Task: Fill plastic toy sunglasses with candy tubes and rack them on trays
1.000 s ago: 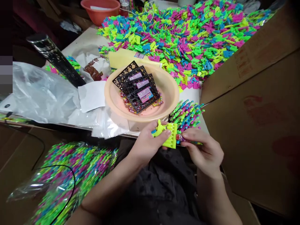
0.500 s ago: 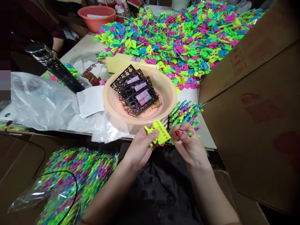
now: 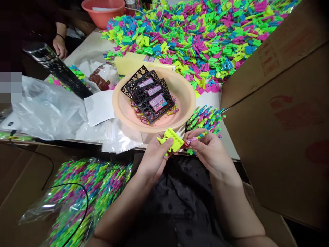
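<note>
My left hand (image 3: pixel 155 156) is closed on a flat yellow plastic toy piece (image 3: pixel 176 141) with a ridged edge, thumb on top. In my right hand (image 3: pixel 209 145) is a small wrapped candy tube (image 3: pixel 190 140), pinched between thumb and fingers, its red end close against the toy piece's right edge; whether it enters the piece I cannot tell. Just beyond my hands stands a peach basin (image 3: pixel 186 116) with black plastic trays (image 3: pixel 144 109) bearing printed labels, lying over small wrapped candies (image 3: pixel 173 110). Behind my right hand are several colourful toy pieces (image 3: pixel 207 118), grouped close together.
Loose plastic pieces (image 3: pixel 195 41) are heaped across the back. A tall carton (image 3: pixel 280 113) borders the right. Clear plastic bags (image 3: pixel 51 113), a black post (image 3: pixel 59 70) and a red basin (image 3: pixel 102 15) are at left. Filled bags (image 3: pixel 84 192) lie below. Another person's hand (image 3: pixel 60 46) rests at upper left.
My right hand has turned and brought the candy tube leftward to the yellow piece's edge. My left hand keeps its hold. The other person's hand has come into view.
</note>
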Demonstrator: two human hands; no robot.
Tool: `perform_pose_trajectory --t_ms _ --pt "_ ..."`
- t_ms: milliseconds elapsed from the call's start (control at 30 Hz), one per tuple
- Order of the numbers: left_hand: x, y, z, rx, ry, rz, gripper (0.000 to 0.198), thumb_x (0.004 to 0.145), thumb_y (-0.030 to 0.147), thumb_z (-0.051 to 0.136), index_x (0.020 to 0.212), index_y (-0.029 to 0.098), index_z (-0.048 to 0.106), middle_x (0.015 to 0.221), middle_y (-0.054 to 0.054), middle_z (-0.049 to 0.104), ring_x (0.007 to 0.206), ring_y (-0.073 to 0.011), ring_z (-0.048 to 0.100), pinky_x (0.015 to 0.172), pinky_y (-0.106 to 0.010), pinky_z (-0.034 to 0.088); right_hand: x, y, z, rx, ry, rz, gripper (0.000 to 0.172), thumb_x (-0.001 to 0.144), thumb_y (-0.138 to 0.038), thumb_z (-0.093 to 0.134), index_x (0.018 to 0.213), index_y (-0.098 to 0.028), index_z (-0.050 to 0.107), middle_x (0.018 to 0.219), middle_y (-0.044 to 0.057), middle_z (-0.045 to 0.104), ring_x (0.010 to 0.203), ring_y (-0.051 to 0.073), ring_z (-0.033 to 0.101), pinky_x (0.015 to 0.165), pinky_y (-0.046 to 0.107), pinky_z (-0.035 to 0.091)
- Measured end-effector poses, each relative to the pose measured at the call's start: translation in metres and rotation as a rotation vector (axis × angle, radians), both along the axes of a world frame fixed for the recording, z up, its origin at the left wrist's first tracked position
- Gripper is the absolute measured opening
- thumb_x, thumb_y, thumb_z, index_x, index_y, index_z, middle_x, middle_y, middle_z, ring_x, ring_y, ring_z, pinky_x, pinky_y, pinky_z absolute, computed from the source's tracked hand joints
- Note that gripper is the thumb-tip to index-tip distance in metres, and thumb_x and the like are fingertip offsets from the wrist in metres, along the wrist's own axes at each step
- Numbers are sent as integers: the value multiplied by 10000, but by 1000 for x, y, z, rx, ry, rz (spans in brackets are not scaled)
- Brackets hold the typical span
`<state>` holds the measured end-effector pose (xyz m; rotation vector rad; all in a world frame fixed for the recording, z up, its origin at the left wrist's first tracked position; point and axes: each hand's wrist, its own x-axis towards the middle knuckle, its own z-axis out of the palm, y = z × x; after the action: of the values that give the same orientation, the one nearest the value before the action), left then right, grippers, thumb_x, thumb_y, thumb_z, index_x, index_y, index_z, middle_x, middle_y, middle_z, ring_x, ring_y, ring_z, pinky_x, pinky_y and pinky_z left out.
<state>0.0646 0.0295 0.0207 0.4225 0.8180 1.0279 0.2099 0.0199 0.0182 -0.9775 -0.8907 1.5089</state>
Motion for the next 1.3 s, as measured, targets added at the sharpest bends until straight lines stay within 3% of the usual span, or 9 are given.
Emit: perform_pose_trajectory --t_ms 100,400,533,667,800,867,1100,1300 --pt "-1 0 -1 19 52 39 424 561 273 799 846 145 513 632 38 604 535 -71 540 475 -166 433 3 3 1 -10 -96 -3 181 650 -286 773 769 -219 655 730 -11 652 663 118 607 619 234 507" --pt "-6 1 -7 -41 -1 -63 394 581 287 790 796 145 491 611 39 584 497 -67 516 473 -175 395 -2 4 -6 56 -204 -9 166 693 -280 741 789 -218 621 749 -25 632 657 91 593 610 192 494" --pt "-6 2 -6 -36 -42 -110 360 623 263 761 854 139 514 671 16 587 537 -73 511 489 -184 398 -7 3 -10 146 -110 31 153 760 -326 673 874 -259 597 1036 6 621 897 148 606 748 270 506" --pt "-5 3 -1 -36 -54 -136 386 635 265 756 917 138 524 751 -4 594 599 -83 526 507 -185 425 -5 4 -7 190 -147 182 349 808 -434 583 1121 -286 542 1251 50 537 1138 220 510 906 378 456" --pt "-1 3 3 -47 -75 -149 357 650 249 745 913 139 530 741 9 572 577 -66 500 490 -172 419 -4 1 -7 198 -157 155 191 830 -448 537 899 -269 534 1259 37 531 1110 224 530 812 367 494" --pt "1 4 4 -47 -92 -158 333 661 242 734 906 138 533 732 14 558 585 -63 496 491 -164 413 -6 -2 -9 213 -127 113 192 838 -452 519 832 -263 487 1255 32 529 1075 218 549 755 353 505" --pt "10 -1 6 -83 -116 -203 368 618 238 754 890 146 524 740 4 576 603 -82 516 491 -179 410 -8 -13 -8 149 -265 -90 293 792 -524 549 815 -249 450 1156 79 575 994 231 580 703 358 518" --pt "14 -4 7 -86 -122 -206 389 584 243 779 860 162 517 745 7 578 611 -99 530 502 -203 405 -3 -17 -5 170 -192 -86 214 813 -462 551 846 -274 455 1140 51 574 937 220 602 616 332 534"
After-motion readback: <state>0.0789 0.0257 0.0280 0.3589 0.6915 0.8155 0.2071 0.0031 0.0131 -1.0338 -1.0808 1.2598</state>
